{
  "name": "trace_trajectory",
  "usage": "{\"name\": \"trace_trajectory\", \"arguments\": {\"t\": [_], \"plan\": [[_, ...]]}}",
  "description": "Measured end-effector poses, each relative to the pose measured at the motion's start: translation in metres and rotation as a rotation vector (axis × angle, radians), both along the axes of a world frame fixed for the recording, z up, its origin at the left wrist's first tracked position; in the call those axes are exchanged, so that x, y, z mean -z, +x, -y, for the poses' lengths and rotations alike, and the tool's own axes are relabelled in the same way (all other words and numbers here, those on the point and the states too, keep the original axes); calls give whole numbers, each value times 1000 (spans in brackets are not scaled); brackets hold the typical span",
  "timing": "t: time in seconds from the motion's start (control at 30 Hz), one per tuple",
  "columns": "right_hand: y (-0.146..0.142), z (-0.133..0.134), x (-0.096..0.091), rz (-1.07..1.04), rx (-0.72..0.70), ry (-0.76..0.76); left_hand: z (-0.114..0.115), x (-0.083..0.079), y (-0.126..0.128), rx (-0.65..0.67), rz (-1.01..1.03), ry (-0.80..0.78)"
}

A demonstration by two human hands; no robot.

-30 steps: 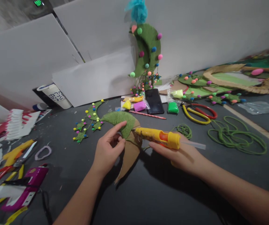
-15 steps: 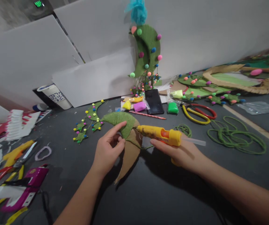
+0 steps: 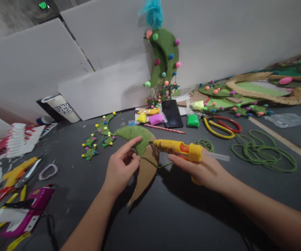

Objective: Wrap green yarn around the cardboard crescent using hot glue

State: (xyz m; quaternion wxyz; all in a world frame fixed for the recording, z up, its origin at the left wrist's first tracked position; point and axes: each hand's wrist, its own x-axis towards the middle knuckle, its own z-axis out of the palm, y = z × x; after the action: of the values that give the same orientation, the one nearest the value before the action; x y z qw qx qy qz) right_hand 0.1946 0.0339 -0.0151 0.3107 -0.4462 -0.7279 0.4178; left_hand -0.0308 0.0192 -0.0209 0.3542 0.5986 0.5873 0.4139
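Crescent (image 3: 150, 153) mid-scene, pinched by left hand (image 3: 119, 169), grip narrow. Glue gun (image 3: 176, 149) gripped in right hand (image 3: 205, 169), nozzle at crescent's wrapped part. Purple clay (image 3: 156, 119) and green clay (image 3: 192, 120) seen bagged, far side. Bench (image 3: 145, 230) room bounded left by scissors (image 3: 30, 172), right by loose green cord (image 3: 267, 165); near edge not seen.

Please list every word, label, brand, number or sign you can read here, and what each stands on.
No text can be read with certainty.
Green lit sign: characters too blurred to read.
White cylinder: bold black lettering, slanted and unclear.
Yellow glue gun: dark print along the barrel, too small to read.
Magenta item: small yellow mark, too small to make out.
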Motion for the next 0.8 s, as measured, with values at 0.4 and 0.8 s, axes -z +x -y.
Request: {"name": "trace_trajectory", "arguments": {"t": [0.4, 0.8], "plan": [[1, 0, -1, -17, 30, 18, -1, -2, 2, 4, -2, -14], [2, -6, -3, -29, 126, -18, 0, -3, -2, 23, -28, -5]]}}
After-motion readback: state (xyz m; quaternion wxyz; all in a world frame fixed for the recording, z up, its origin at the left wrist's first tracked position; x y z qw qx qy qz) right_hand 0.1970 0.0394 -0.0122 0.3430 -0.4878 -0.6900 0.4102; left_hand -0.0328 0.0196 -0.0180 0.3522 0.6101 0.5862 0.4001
